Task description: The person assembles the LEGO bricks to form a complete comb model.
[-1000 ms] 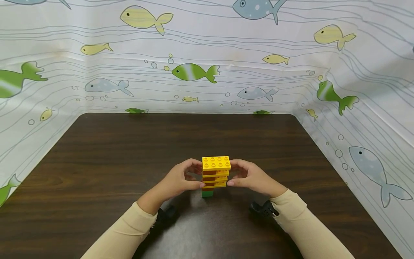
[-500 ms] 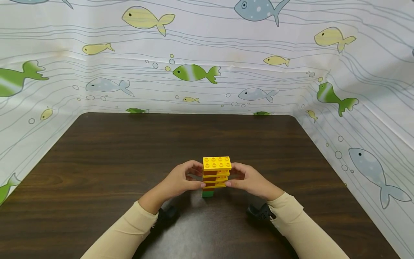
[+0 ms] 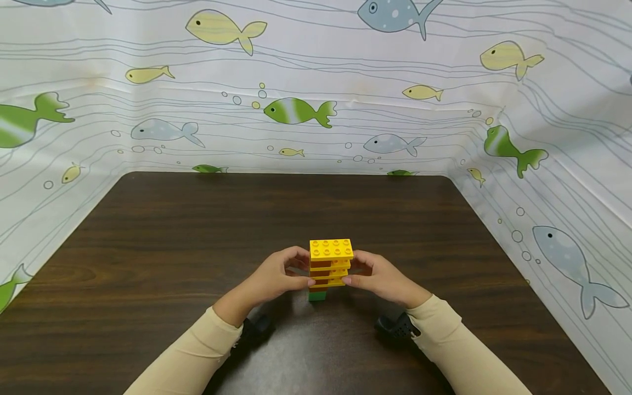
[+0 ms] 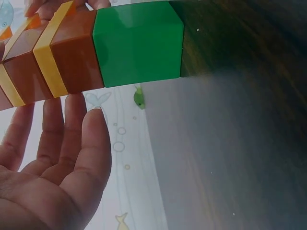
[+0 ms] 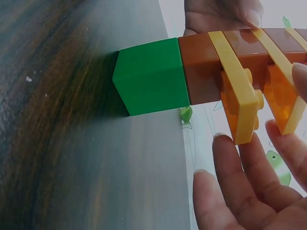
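Note:
A tower of toy building bricks (image 3: 331, 251) stands upright on the dark table. Its base is a green brick (image 4: 139, 45); above that, brown bricks (image 4: 76, 52) alternate with thin yellow plates (image 5: 245, 110) that jut out to the right. A wide yellow plate with studs tops it. My left hand (image 3: 276, 277) grips the tower's left side, thumb at the front and fingers toward the back. From the right, my right hand (image 3: 385, 278) holds the jutting plate ends between thumb and fingers. The tower partly hides the fingertips in the head view.
Dark wood-grain table (image 3: 197, 219) surrounds the tower. A white fish-print sheet (image 3: 316, 66) rises along the back and both sides. Black wrist devices (image 3: 397, 325) hang beneath both cream sleeves.
My right hand has moved slightly left, bringing its thumb from beside the yellow plates onto their ends. The left hand and the tower stay nearly still.

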The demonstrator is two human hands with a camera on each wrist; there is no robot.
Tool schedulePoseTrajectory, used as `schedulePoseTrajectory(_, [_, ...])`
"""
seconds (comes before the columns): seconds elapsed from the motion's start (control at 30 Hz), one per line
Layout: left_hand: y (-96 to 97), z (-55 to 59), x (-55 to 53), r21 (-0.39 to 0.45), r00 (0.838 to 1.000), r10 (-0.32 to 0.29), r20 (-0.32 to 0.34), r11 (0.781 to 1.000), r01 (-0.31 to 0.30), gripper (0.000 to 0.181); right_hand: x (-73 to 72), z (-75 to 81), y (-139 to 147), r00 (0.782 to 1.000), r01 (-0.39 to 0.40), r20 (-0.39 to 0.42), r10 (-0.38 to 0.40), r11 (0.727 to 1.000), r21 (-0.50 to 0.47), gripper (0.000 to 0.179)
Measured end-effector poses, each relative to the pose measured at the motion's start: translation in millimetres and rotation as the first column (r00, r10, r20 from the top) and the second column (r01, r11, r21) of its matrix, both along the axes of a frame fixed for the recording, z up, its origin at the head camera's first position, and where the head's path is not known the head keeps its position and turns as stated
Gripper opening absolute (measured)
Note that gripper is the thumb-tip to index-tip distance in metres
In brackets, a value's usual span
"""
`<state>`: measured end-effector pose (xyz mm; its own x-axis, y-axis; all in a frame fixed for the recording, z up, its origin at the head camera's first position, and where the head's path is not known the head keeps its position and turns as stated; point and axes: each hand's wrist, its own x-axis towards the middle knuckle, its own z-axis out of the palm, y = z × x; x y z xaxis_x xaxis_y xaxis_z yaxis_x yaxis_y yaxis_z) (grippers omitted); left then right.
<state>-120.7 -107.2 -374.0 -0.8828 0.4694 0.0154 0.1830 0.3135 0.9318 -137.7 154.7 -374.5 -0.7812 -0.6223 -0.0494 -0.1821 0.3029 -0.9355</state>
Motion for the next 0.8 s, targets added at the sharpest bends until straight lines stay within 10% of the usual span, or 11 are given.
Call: schedulePoseTrajectory(0.8, [2.8,-0.5,-4.0,0.029,0.999,0.053,0.003,0.998,-0.053,0.038,-3.4,1.1,-2.4,0.997,0.075,-0.005,-0.075,0.997,0.010,0.053])
